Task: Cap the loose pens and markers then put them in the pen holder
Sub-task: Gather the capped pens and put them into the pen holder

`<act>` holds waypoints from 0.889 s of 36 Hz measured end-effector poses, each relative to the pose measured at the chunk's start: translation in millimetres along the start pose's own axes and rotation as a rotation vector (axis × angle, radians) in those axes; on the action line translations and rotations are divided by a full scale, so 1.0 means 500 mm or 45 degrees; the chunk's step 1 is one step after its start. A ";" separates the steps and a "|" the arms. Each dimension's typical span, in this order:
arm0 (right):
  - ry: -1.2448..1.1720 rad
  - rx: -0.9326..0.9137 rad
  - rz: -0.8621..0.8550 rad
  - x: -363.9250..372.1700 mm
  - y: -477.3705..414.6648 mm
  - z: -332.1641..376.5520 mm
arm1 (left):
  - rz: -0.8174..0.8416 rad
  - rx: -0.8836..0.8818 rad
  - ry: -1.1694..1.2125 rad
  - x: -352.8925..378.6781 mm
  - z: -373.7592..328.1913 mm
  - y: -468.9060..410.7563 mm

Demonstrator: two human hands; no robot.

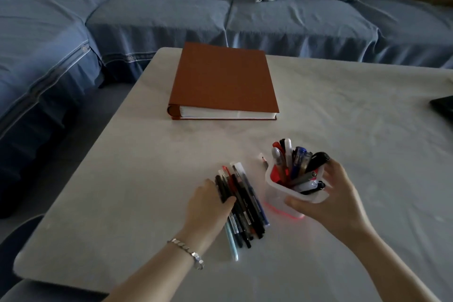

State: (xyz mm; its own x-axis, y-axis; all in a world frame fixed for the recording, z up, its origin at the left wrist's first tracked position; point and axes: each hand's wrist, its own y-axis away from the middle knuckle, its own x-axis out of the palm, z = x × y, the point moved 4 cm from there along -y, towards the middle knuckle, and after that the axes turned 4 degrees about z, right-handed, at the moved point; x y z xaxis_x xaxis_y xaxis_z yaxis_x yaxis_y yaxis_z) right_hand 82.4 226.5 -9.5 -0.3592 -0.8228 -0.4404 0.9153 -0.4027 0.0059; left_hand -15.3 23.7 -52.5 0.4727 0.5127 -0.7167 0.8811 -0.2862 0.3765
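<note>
Left hand [208, 206] curls round loose pens [247, 198]; right hand [326, 201] clasps pen holder [277, 196]

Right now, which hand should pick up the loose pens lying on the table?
Left. The left hand grips the loose pens, while the right hand is busy holding the pen holder.

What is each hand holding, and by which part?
Left hand grips the bundle of loose pens near its middle; right hand holds the pen holder by its near rim and right side.
</note>
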 end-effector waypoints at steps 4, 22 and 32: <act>-0.019 0.008 0.002 0.007 0.004 -0.004 | -0.027 0.045 0.073 0.012 -0.010 -0.012; -0.098 -0.012 0.021 0.000 0.020 0.009 | -0.361 0.981 1.514 -0.167 -0.223 0.061; -0.121 -0.028 -0.069 -0.035 0.033 0.013 | -0.267 1.166 1.174 -0.047 -0.301 0.068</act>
State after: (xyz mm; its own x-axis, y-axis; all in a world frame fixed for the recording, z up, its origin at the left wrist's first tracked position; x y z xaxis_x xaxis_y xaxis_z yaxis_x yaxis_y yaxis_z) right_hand 102.5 231.9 4.1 -0.4229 -0.8349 -0.3524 0.8975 -0.4396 -0.0355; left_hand 5.5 123.8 65.5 0.4851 0.8702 0.0860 0.7833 -0.3887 -0.4851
